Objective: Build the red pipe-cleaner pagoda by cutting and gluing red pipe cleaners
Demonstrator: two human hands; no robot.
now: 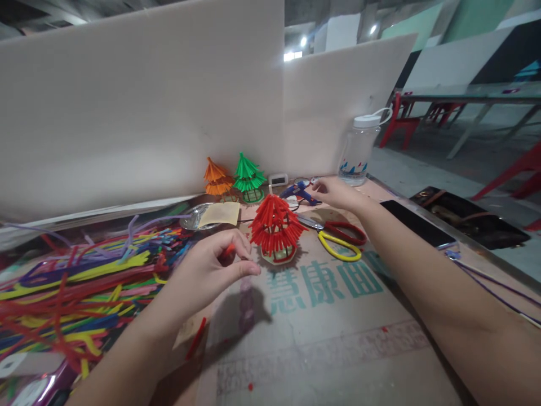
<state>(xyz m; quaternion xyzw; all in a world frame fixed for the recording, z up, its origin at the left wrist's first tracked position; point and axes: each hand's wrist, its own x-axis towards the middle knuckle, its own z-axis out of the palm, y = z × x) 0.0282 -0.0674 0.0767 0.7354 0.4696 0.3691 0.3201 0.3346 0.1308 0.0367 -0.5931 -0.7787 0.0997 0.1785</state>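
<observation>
Red model hut [278,230] stands upright on the worktop [375,190], just beside the left hand [215,262], whose grip curls closed around a small red piece [228,255]. The right hand [338,194] is at the glue gun [301,192]; I can't tell whether its grip has hold. Beige card [220,214] covers part of the silver dish [189,220]; the clear bottle [357,149] is capped.
</observation>
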